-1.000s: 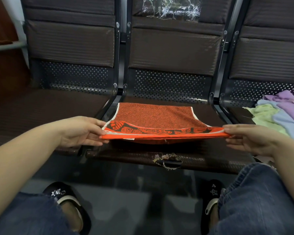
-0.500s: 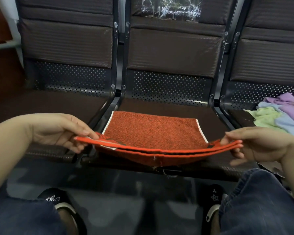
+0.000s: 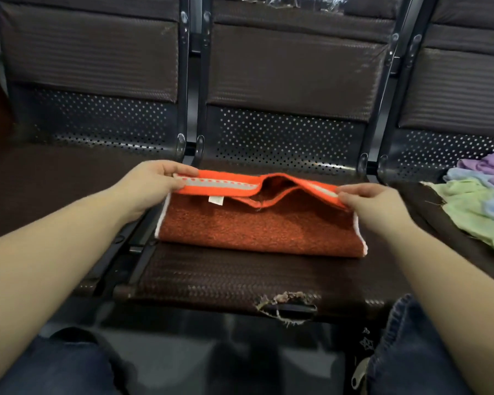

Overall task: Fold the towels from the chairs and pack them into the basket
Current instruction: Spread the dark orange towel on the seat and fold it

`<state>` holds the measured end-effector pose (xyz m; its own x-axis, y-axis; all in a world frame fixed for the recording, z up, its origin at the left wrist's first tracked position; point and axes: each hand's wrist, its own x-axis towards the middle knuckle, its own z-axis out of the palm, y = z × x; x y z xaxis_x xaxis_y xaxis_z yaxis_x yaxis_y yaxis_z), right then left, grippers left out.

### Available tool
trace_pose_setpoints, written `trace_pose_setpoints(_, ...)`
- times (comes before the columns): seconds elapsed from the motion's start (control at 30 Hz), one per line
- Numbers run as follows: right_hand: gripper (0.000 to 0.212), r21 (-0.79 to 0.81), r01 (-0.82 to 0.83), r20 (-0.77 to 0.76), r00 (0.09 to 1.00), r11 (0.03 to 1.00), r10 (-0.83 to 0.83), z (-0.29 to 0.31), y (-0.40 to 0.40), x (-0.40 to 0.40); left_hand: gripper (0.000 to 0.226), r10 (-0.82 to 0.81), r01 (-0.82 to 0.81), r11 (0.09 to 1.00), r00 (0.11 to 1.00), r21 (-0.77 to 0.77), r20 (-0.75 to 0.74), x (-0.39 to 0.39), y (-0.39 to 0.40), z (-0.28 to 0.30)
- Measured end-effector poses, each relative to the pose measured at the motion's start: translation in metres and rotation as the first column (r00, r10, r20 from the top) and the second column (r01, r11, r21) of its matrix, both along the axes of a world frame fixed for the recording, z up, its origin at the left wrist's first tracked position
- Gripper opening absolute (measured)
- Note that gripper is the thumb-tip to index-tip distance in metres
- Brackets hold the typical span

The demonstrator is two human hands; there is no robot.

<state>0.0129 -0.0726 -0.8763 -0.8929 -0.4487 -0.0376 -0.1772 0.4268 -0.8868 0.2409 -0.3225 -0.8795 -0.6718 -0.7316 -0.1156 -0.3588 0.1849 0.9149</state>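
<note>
While pinched, orange towel (image 3: 257, 226) crosswise (left-right)

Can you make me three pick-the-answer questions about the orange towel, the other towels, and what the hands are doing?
1. Where does the orange towel lie?
A. on the middle chair seat
B. on the floor
C. on the person's lap

2. Which colours show in the pile of towels on the right chair?
A. red, black, white
B. green, blue, purple
C. yellow, brown, grey

3. What are the hands doing?
A. both hang free
B. only one touches the towel
C. each pinches an end of the towel's far edge

Answers:
1. A, since it rests on the middle chair seat, behind the torn front edge.
2. B, since light green, pale blue and purple cloth lie heaped there.
3. C, since the left hand and the right hand both hold the striped border, which sags open between them.
</note>
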Motion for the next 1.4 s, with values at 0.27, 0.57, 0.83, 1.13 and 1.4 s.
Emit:
trace_pose_setpoints(0.27,0.007,0.149,-0.008,0.069,0.998,0.989,-0.002,-0.046,-0.024,-0.013,0.029,0.071,-0.063,0.997,0.978,-0.047,0.194,-0.048,-0.005,-0.036)
trace_pose_setpoints(0.57,0.009,0.119,-0.241,0.095,0.968,0.963,0.231,-0.054,-0.05,0.007,0.027,-0.056,0.069,0.996,0.973,-0.05,0.224,-0.064,0.006,-0.05)
trace_pose_setpoints(0.83,0.012,0.154,-0.407,0.177,0.908,0.9,0.381,-0.038,-0.03,0.012,0.028,-0.263,0.236,0.962,0.939,0.138,0.223,-0.044,0.021,-0.041)
trace_pose_setpoints(1.13,0.007,0.193,-0.485,0.375,0.84,0.853,0.392,-0.013,0.03,0.005,0.025,-0.302,0.218,0.905,0.934,0.364,0.192,0.027,0.008,-0.016)
trace_pose_setpoints(1.4,0.017,0.099,-0.848,0.811,0.372,0.521,0.452,0.008,0.061,0.027,0.036,-0.519,0.283,0.778,0.793,0.562,0.319,0.074,0.028,-0.006)
